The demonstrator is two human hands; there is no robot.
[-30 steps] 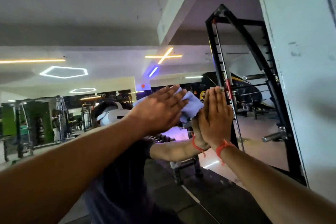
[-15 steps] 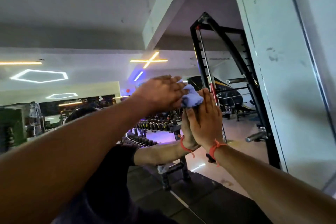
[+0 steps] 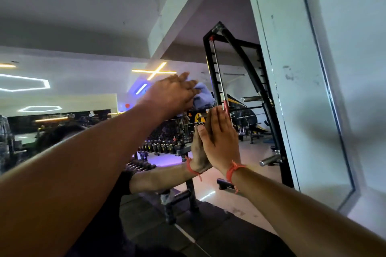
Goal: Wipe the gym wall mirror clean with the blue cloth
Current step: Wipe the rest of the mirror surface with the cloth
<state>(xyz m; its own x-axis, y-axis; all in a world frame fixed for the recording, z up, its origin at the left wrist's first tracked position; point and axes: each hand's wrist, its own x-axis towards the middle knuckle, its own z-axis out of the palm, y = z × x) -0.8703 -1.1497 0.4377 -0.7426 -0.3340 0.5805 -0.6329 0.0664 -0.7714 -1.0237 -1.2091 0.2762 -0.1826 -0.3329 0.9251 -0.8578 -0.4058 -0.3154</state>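
The gym wall mirror (image 3: pixel 87 81) fills most of the view and reflects the gym behind me. My left hand (image 3: pixel 173 95) presses the bunched blue cloth (image 3: pixel 203 97) flat against the glass with straight fingers; most of the cloth is hidden under the hand. Just below and to the right, my right hand (image 3: pixel 223 137) lies flat on the mirror with fingers straight up, meeting its own reflection. An orange thread is tied round my right wrist.
The mirror's right edge (image 3: pixel 325 81) runs down beside a white wall (image 3: pixel 359 48). In the reflection I see a black weight rack (image 3: pixel 250 81), a dumbbell rack (image 3: pixel 160 146), ceiling lights and a person's dark-clothed body.
My left hand has slid the cloth up and a little rightward over the glass. The view has turned right, showing more of the mirror's edge. My right hand stays flat on the mirror.
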